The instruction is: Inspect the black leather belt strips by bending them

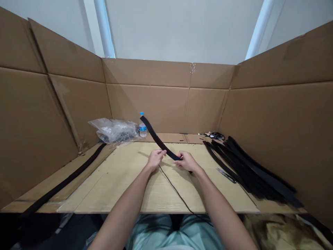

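A curved black strip (153,134) is held above the middle of the table, its far end rising up and to the left. My left hand (156,158) pinches its lower edge near the middle. Farther right, my right hand (186,161) grips it close to the lower end, which is partly hidden behind the fingers. From beside my left hand a thin black cord (174,188) runs down over the table's front edge toward my lap. What joins the cord to the strip, if anything, is too small to tell.
Black strips (249,170) lie piled at right, beside small thread snips (227,175). One long black strip (70,177) runs along the left. A clear plastic bag (117,131), a water bottle (143,129) and tangled dark cords (215,135) sit at the back. Cardboard walls (151,100) enclose three sides.
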A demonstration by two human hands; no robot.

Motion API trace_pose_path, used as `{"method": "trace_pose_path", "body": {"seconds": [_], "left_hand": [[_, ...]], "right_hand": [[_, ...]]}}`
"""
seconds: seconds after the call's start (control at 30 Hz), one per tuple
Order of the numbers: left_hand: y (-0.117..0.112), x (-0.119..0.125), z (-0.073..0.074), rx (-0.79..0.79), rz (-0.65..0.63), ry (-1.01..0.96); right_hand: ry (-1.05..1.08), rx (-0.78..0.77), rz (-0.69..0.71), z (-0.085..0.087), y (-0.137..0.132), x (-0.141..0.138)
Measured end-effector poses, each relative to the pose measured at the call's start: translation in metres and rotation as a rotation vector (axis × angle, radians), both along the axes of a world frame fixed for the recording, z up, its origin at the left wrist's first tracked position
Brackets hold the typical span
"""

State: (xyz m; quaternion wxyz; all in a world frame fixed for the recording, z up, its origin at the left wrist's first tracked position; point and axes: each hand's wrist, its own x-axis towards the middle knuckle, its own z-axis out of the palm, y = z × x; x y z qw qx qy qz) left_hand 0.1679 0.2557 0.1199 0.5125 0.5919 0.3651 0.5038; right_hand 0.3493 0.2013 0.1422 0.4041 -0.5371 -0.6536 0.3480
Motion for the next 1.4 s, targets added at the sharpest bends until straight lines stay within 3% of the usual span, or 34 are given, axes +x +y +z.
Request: {"method": "trace_pose_path", "body": {"seconds": [0.2, 0.47, 0.67, 0.87, 1.1, 1.3, 1.4], "left_hand": [[0.002, -0.002, -0.001, 0.093, 0.110, 0.069], [0.004, 0.002, -0.004, 0.065, 0.079, 0.056], [0.003, 0.003, -0.007, 0.112, 0.060, 0.070], [0.004, 0.004, -0.007, 0.026, 0.005, 0.006], [0.001, 0.001, -0.003, 0.055, -0.008, 0.072], [0.000, 0.001, -0.003, 0.153, 0.032, 0.179], [0.000, 0.002, -0.005, 0.159, 0.040, 0.229]], "right_hand": [[-0.033, 0.105, 0.074, -0.002, 0.000, -0.002], [-0.151, 0.075, 0.051, 0.000, 0.001, -0.010], [0.078, -0.062, -0.019, -0.002, 0.000, -0.011], [0.074, 0.077, 0.092, -0.005, 0.003, -0.006], [-0.044, 0.080, 0.133, 0.001, 0.001, -0.003], [-0.010, -0.035, -0.008, -0.002, 0.002, -0.003], [-0.128, 0.023, -0.099, -0.005, 0.002, -0.002]]}}
